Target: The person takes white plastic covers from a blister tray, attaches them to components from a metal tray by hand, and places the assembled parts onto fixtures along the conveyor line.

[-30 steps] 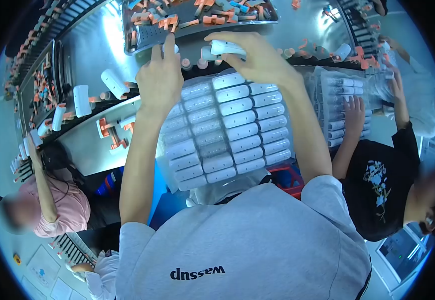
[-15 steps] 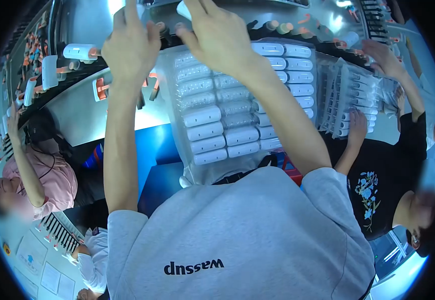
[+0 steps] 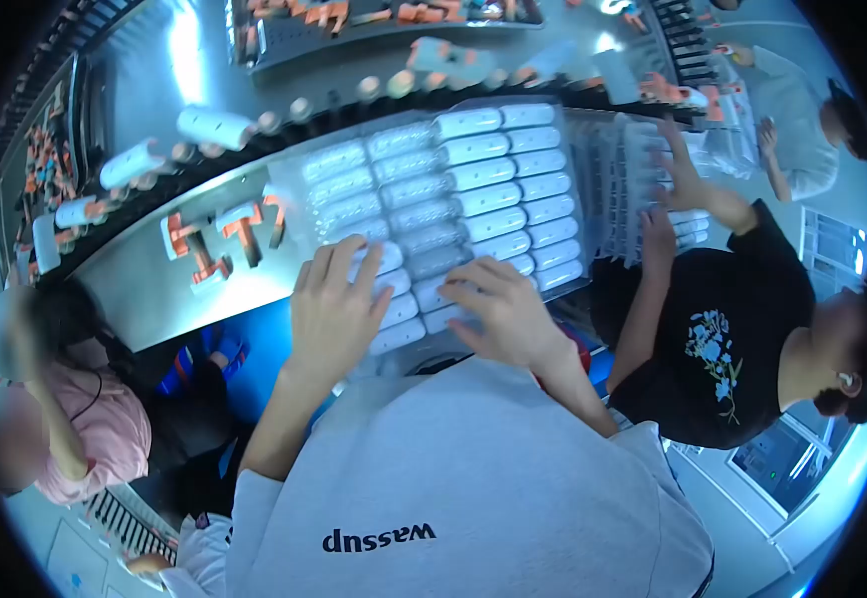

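A clear plastic tray (image 3: pixel 294 179) lies in front of me, with rows of white casings (image 3: pixel 493 174); slots in its left and middle columns show clear and unfilled. My left hand (image 3: pixel 339 304) is at the lower left column, its fingers and thumb closed around a white casing (image 3: pixel 386 259). At the lower middle column is my right hand (image 3: pixel 503 314), fingers curled over a white casing (image 3: pixel 432 294). Its thumb is bent below the fingers. Both casings are partly hidden by my fingers.
A black conveyor (image 3: pixel 284 120) carrying white and orange parts runs beyond the tray. Orange pieces (image 3: pixel 239 229) lie on the metal table (image 3: pixel 135 279) at left. A metal tray (image 3: pixel 384 45) stands behind. A co-worker's hands (image 3: pixel 668 199) work over another tray at right; another person sits left.
Both my hands have come back from the conveyor, down to the lower part of the clear tray. The view has shifted. The co-worker's hands at the right have moved closer together.
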A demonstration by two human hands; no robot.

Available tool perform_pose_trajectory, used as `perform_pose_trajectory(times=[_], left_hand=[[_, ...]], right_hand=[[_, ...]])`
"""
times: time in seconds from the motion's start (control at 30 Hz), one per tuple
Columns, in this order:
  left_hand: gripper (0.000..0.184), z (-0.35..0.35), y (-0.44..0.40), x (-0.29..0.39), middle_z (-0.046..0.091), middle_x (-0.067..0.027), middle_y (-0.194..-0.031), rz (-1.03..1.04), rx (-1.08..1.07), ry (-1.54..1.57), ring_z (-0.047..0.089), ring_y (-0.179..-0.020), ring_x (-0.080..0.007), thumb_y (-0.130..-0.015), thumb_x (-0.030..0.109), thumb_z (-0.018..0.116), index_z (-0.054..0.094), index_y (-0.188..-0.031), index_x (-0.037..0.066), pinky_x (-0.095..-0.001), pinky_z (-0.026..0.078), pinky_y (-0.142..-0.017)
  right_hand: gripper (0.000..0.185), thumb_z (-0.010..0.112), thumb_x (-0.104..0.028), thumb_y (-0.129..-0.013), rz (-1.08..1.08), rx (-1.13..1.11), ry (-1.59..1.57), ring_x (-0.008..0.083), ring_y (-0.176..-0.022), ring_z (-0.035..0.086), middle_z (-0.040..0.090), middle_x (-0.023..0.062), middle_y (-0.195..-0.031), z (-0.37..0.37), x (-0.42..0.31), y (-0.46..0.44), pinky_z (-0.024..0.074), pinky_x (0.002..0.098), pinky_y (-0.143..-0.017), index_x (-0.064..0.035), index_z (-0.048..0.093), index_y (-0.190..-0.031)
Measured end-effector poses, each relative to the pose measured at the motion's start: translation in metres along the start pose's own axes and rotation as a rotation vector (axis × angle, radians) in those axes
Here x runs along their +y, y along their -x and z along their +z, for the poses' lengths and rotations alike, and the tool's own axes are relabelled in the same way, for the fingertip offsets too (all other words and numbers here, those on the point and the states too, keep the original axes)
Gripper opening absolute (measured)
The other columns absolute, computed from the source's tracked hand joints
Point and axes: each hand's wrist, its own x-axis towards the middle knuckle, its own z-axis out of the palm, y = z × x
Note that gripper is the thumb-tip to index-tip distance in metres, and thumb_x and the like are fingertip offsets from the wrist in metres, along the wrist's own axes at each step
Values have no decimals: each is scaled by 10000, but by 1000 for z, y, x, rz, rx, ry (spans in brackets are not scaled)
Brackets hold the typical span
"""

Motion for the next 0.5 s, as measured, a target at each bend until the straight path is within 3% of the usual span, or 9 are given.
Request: perform_pose_trajectory(times=[0.1, 0.33, 0.5], left_hand=[[526, -11, -9, -4, 577, -79, -1087, 131, -133, -37, 582, -977, -257, -668, 234, 814, 641, -1135, 61, -373, 496, -775], [541, -8, -22, -5, 531, -78, -1019, 141, -309, -172, 562, -952, -249, -579, 261, 837, 657, -1037, 36, -356, 507, -762], [490, -8, -18, -16, 526, -92, -1031, 187, -220, -84, 570, -923, -236, -583, 249, 824, 661, -981, 13, -355, 512, -720]], right_hand=[[557, 789, -103, -623, 9, -116, 121, 261, -1055, 559, 546, 85, -1148, -5, -11, 2, 480, 384, -867, -58, 614, -1150], [615, 809, -103, -573, 11, -104, 267, 263, -1059, 530, 509, 82, -1108, 24, -8, 8, 462, 382, -854, -59, 614, -1154], [647, 805, -64, -559, -46, -40, 45, 306, -1119, 534, 534, 109, -1177, 4, -5, 11, 457, 408, -939, -51, 607, -1175]])
